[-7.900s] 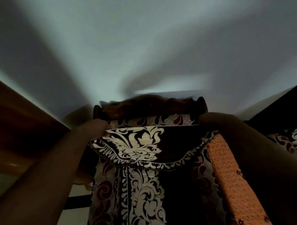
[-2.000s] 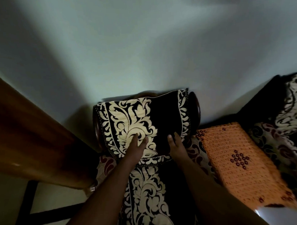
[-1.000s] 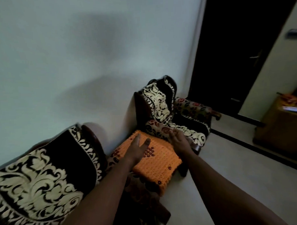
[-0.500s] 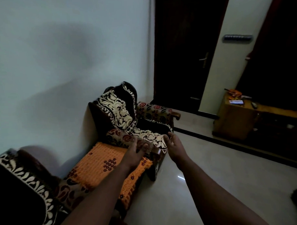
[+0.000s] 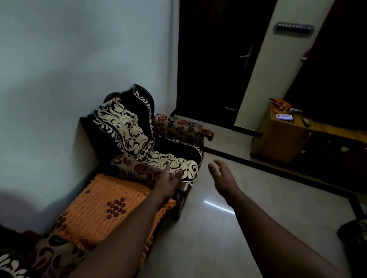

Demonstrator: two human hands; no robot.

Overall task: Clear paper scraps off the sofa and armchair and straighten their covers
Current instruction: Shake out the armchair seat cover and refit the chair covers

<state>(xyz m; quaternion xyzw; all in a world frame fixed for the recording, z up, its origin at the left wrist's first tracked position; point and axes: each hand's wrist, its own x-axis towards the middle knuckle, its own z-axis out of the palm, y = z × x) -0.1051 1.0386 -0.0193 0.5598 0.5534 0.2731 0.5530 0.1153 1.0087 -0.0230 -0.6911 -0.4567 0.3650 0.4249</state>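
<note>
Writing: nothing legible is showing anywhere; the small blue-and-white item (image 5: 284, 117) on the cabinet is too blurred to read.
Wall: the pale wall (image 5: 61, 70) is filling the upper left, with the furniture standing against it.
Floor: the glossy floor (image 5: 253, 188) is reflecting a thin streak of light just beside the right forearm.
Door: a dark door (image 5: 217, 54) with a lever handle is standing behind the armchair; half a second ago it was sitting nearer the frame's middle, so the view has been swinging further right.
Armchair: the armchair (image 5: 149, 138) is sitting in the corner; it is appearing larger and closer than half a second ago.
Cover: the black-and-cream cover (image 5: 126, 124) is draping over the armchair's back and seat, its top edge sagging in folds.
Cloth: an orange crocheted cloth (image 5: 101, 206) is lying on the surface between the armchair and the patterned seat at lower left.
Cabinet: a wooden cabinet (image 5: 280, 135) is standing at right, holding small items on top.
Left hand: the left hand (image 5: 168, 182) is reaching out with fingers loosely spread and nothing in it, hovering over the armchair's near front corner; whether it is touching the fabric cannot be told.
Right hand: the right hand (image 5: 220, 176) is hanging over the floor with fingers relaxed and slightly apart, holding nothing; it has been drifting wider from the left hand than before.
Scraps: no paper scraps can be made out in this dim light.
</note>
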